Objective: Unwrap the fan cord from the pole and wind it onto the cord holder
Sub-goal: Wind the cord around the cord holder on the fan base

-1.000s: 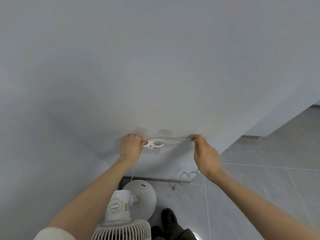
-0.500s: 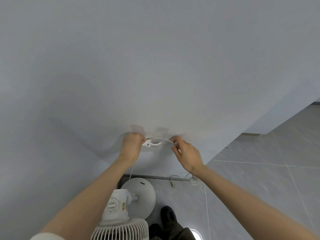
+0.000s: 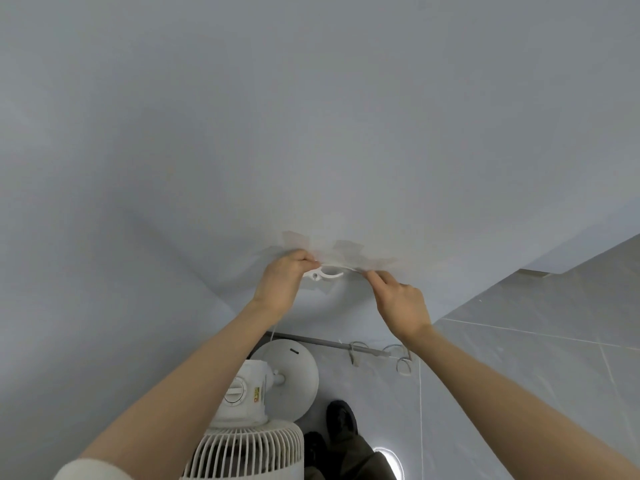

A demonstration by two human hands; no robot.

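A white cord holder (image 3: 327, 273) is fixed to the pale wall, with strips of clear tape above it. My left hand (image 3: 282, 282) grips the holder's left end and pinches the thin white cord there. My right hand (image 3: 398, 303) pinches the cord just right of the holder, and the short stretch of cord (image 3: 346, 268) runs along the holder's top between my hands. More cord lies in loose loops (image 3: 398, 358) on the floor by the skirting. The white fan (image 3: 249, 400) stands below, with its round base (image 3: 294, 368) and grille visible; the pole is hidden.
The wall fills most of the view and steps out at the right. Grey floor tiles (image 3: 519, 375) lie to the right. My dark shoes (image 3: 341, 422) stand beside the fan base.
My right hand has drawn the cord leftwards from well right of the holder to close beside it. My left hand has stayed on the holder's left end.
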